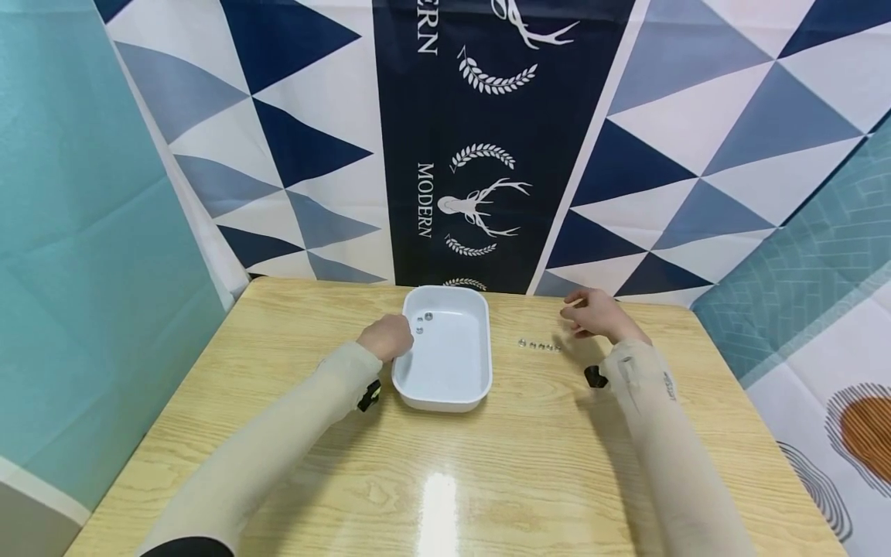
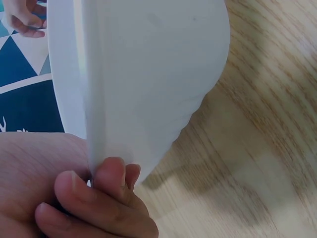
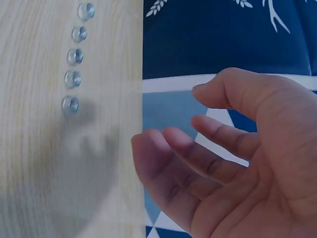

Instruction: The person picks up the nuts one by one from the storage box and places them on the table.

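Note:
A white rectangular tray [image 1: 445, 375] sits on the wooden table. My left hand [image 1: 387, 338] grips its left rim, and in the left wrist view the curled fingers [image 2: 94, 203] press the outer wall with the thumb side over the edge. Inside, near the far left corner, lie 3 small metal nuts [image 1: 428, 316]. To the right of the tray, several more metal nuts [image 3: 75, 56] stand in a row on the tabletop. My right hand [image 1: 600, 313] hovers just past the right end of that row, fingers loosely bent and holding nothing.
The wooden table [image 1: 334, 472] ends at a patterned curtain [image 1: 480, 193] behind the tray. A teal panel [image 1: 104, 232] borders the left side, and a patterned cloth [image 1: 828, 371] hangs on the right.

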The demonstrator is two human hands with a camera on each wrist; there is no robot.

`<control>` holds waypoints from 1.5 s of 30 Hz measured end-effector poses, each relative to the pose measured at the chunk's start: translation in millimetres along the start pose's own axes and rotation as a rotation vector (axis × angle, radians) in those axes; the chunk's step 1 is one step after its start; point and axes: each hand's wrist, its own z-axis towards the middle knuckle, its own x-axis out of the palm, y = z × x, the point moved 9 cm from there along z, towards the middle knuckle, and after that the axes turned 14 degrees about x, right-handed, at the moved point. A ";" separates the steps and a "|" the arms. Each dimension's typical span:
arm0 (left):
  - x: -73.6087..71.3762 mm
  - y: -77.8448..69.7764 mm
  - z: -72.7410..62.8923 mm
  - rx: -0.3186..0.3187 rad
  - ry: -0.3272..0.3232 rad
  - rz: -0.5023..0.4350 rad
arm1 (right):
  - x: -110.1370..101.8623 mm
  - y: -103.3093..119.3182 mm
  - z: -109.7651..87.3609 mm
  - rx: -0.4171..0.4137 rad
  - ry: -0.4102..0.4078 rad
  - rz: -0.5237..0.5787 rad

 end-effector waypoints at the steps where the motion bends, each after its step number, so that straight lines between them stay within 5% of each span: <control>1: 0.1 0.3 -0.1 -0.001 -0.001 -0.005 | 0.5 3.2 0.5 -0.004 0.000 0.003; 15: 2.7 2.1 6.2 -0.015 0.002 0.001 | 4.4 58.9 1.2 -0.035 0.015 0.043; 25: -0.3 -0.4 0.7 0.002 -0.007 -0.008 | 8.9 105.7 2.4 -0.048 -0.067 0.036; 45: -3.8 -5.3 -6.6 0.029 -0.037 -0.008 | 75.7 164.9 10.9 -0.132 0.058 0.322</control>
